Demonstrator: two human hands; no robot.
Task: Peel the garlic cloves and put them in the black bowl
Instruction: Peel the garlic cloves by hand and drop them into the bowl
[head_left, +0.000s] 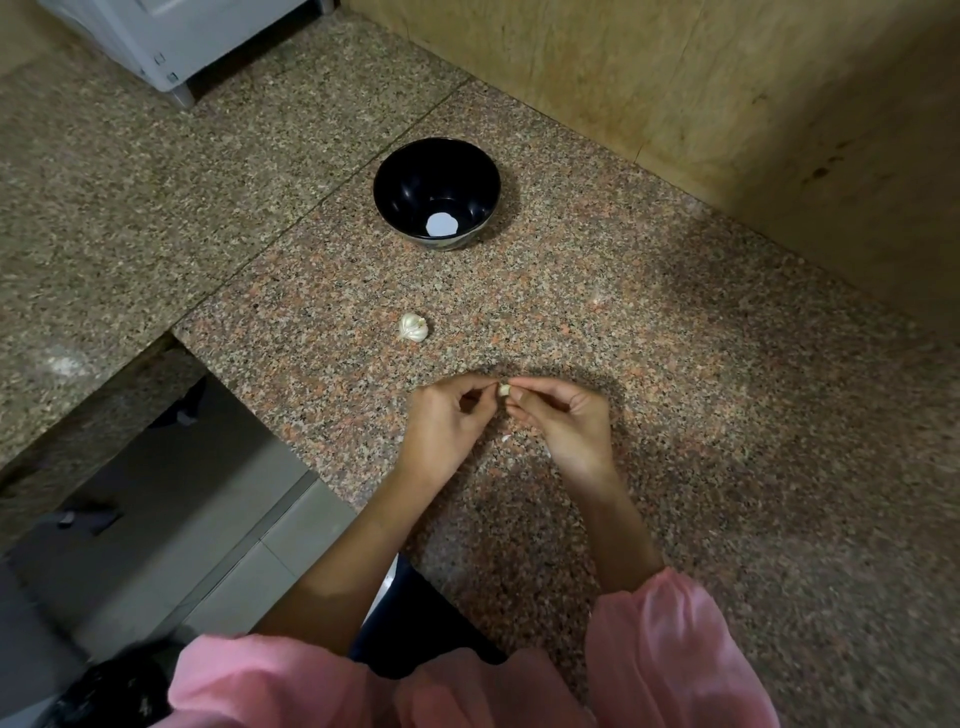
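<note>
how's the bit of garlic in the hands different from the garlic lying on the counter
The small pale garlic clove is a single piece; the white garlic bulb is a larger, lumpy cluster. The clove is pinched between the left hand and right hand; the bulb lies untouched on the speckled granite counter, nearer the black bowl. Shared: neither is in the bowl.

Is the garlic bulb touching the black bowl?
Apart. The head view shows a wide strip of bare counter between the garlic bulb and the black bowl.
</note>
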